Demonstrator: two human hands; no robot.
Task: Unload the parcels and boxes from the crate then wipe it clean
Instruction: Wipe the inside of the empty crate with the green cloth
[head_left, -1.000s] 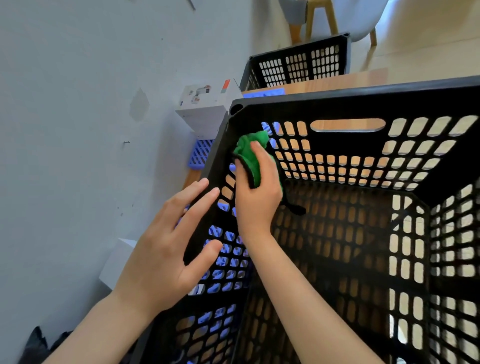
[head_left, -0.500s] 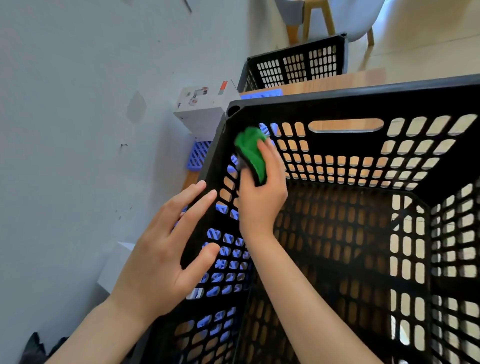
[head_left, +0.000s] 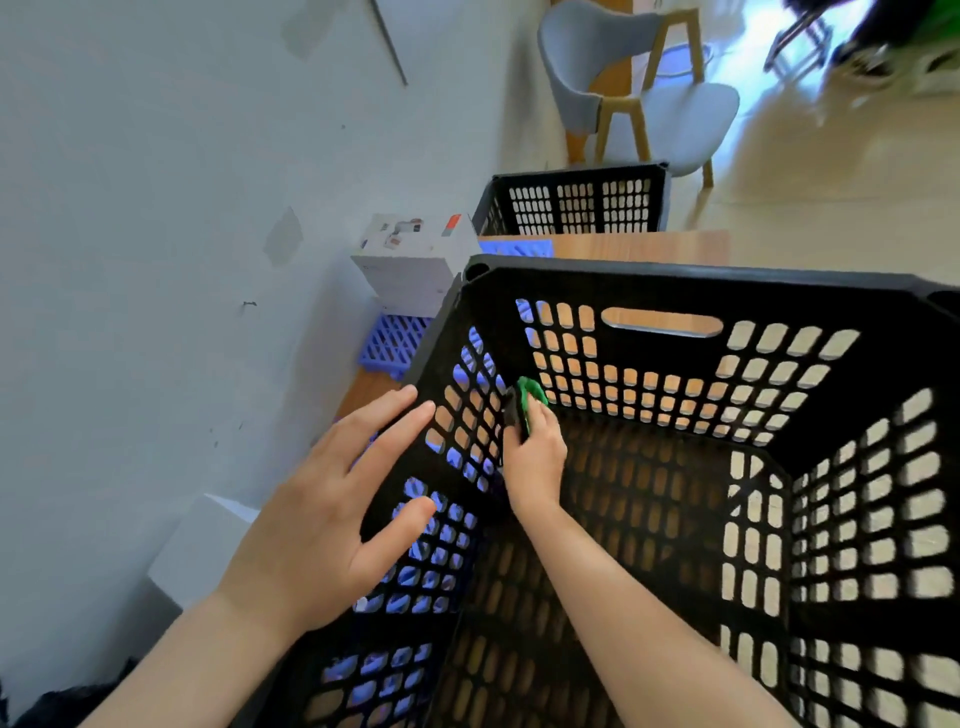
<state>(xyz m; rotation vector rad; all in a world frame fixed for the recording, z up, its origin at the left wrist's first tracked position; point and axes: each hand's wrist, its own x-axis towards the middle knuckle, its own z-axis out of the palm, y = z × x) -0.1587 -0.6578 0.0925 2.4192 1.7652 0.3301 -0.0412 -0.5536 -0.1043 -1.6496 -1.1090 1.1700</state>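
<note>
A large black slotted crate fills the lower right of the head view, and nothing lies inside it. My right hand reaches inside and holds a green cloth against the inner face of the left wall, low near the far corner. My left hand lies on that wall's outer side with straight, spread fingers, thumb over the rim.
A white box sits on a blue plastic pallet by the wall. Another white box is at lower left. A second black crate stands beyond a wooden tabletop, with a grey chair behind.
My right hand has slid the green cloth down the left wall from near the rim toward the lower corner. The view has tilted up, showing more of the room.
</note>
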